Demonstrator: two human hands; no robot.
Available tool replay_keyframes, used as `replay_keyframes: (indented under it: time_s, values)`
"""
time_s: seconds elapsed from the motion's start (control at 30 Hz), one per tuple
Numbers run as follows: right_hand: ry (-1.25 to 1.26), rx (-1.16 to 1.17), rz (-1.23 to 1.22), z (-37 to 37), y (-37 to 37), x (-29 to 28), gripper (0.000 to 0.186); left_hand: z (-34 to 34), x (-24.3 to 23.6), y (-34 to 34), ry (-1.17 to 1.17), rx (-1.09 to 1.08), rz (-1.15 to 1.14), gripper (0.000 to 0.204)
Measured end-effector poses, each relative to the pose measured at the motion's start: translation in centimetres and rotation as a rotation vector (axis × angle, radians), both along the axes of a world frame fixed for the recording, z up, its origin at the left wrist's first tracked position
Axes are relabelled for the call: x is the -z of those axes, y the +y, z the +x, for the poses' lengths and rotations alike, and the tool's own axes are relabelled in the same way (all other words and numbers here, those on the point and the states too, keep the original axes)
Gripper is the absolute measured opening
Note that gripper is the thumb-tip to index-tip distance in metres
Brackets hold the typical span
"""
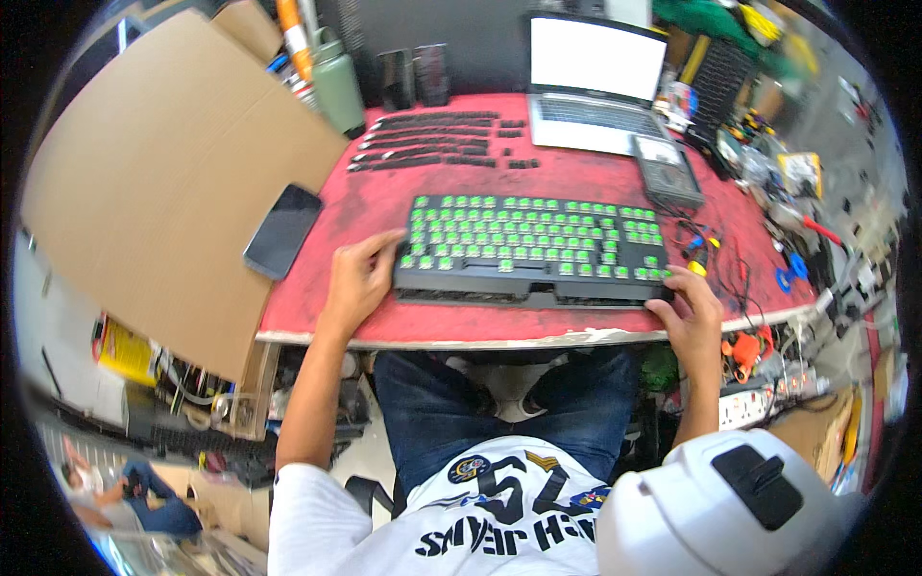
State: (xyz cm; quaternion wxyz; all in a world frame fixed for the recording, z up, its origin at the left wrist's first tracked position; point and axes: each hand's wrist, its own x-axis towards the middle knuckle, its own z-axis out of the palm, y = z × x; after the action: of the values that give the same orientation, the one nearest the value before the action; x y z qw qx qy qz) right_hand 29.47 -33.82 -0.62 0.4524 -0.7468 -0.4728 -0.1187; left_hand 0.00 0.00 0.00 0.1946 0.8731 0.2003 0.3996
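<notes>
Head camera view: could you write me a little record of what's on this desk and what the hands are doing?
Surface: red tabletop
Main item: black keyboard, green switches exposed
Left hand: touching the keyboard's left edge
Right hand: thumb and fingers gripping its near right corner
Beyond the keyboard: rows of small black pieces, probably keycaps
Far right: open laptop, screen lit; dark handheld meter in front
Left: dark phone; green bottle farther back
</notes>
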Motion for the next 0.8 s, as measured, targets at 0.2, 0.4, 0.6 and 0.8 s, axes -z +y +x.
replay_keyframes:
  time_s: [0.2, 0.4, 0.6, 0.8]
  values:
    - [-0.028, 0.047, 0.031, -0.1, 0.1, 1.5, 0.028, 0.1, 0.3, -0.8, 0.018, -0.049, -0.131, 0.02]
    - [0.02, 0.022, 0.144, 1.2, -0.4, 3.3, 0.02, -0.4, 1.0, -1.0, -0.068, 0.029, 0.081, 0.017]
    - [-0.049, 0.109, 0.11, -0.1, 0.1, 3.3, 0.018, 0.1, 0.9, -0.5, -0.041, -0.055, -0.01, 0.018]
    - [0.03, 0.149, 0.083, -0.1, 0.3, 3.2, 0.037, -0.9, 0.2, -0.7, 0.115, -0.048, -0.131, 0.053]
